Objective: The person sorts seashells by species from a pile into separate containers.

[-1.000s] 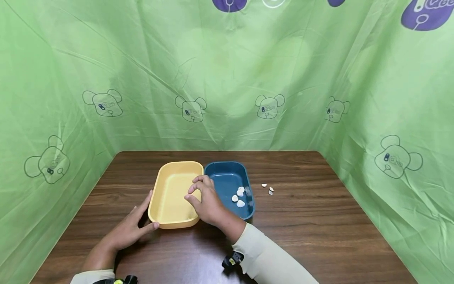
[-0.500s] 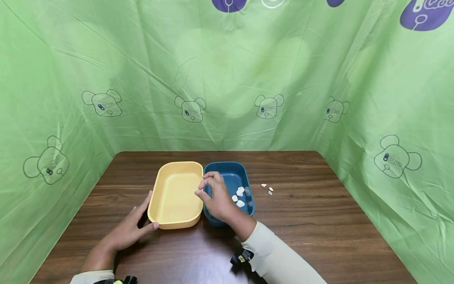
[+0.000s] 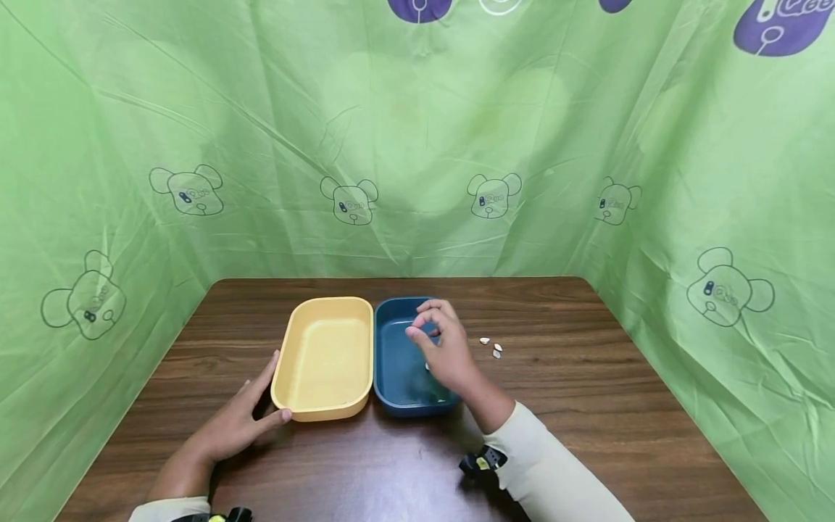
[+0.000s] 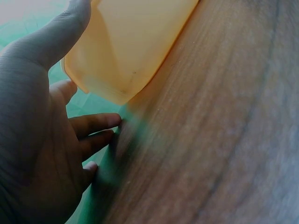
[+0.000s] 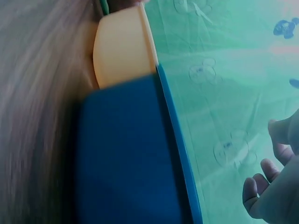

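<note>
My left hand [image 3: 238,428] rests against the left side of the yellow tray [image 3: 365,402], its thumb at the near-left corner. In the left wrist view the left fingers [image 4: 96,123] are extended, mostly clear of the tray. Over the right part of the blue tray [image 3: 398,362] my right hand [image 3: 450,355] hovers, thumb and forefinger brought close together; I cannot tell whether something small is between them. A small white shell-like piece [image 3: 428,366] shows beside the right hand, which hides the other white pieces in the blue tray.
Right of the blue tray, 3 small white shell-like pieces [image 3: 497,348] lie on the brown wooden table [image 3: 574,406]. The two trays stand side by side. A green printed curtain [image 3: 417,246] surrounds the table at the back and sides.
My right hand has moved right, from over the yellow tray to over the blue one, now covering most of the white pieces there. My left hand and both trays have stayed put.
</note>
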Motion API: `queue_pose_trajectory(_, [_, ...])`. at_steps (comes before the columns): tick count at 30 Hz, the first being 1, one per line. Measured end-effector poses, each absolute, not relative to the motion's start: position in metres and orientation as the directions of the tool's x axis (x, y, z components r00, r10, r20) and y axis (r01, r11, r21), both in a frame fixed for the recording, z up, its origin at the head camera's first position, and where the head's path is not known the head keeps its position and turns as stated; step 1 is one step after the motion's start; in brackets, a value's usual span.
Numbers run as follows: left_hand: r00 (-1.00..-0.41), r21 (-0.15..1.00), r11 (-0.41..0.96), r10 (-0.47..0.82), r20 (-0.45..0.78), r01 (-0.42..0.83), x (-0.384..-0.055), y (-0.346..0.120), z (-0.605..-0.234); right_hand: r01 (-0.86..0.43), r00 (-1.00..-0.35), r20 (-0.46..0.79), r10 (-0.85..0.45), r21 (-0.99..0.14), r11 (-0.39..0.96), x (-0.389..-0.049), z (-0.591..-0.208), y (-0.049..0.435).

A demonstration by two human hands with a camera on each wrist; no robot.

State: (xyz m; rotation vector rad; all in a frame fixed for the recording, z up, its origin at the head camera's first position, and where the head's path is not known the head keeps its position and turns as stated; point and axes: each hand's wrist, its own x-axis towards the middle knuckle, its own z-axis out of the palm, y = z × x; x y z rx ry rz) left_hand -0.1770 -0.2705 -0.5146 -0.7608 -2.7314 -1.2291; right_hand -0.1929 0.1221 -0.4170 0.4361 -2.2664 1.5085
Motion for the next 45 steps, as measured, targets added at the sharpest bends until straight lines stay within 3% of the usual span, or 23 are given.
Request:
queue_pose_trajectory(7, [-0.877, 0.698, 0.554, 0.416, 0.241, 0.455, -0.177, -0.271, -0.514, -0.395, -0.894, 0.442, 0.074, -0.855, 0.337, -0.2, -0.417, 0.163])
queue_pose_trajectory(27, [-0.876, 0.703, 0.548, 0.42, 0.238, 0.454, -0.177, -0.271, -0.516, -0.249, -0.907, 0.336, 0.253, -0.913, 0.323, -0.219, -0.449, 0.248])
queue_pose_trajectory(35, [-0.878, 0.707, 0.546, 0.417, 0.237, 0.45, -0.177, -0.271, -0.515, -0.158, -0.932, 0.233, 0.276, -0.95, 0.27, -0.227, -0.468, 0.267])
queue_pose_trajectory(45, [-0.876, 0.704, 0.547, 0.421, 0.237, 0.453, -0.177, -0.27, -0.514, -0.099, -0.948, 0.194, 0.254, -0.933, 0.345, -0.233, -0.487, 0.282])
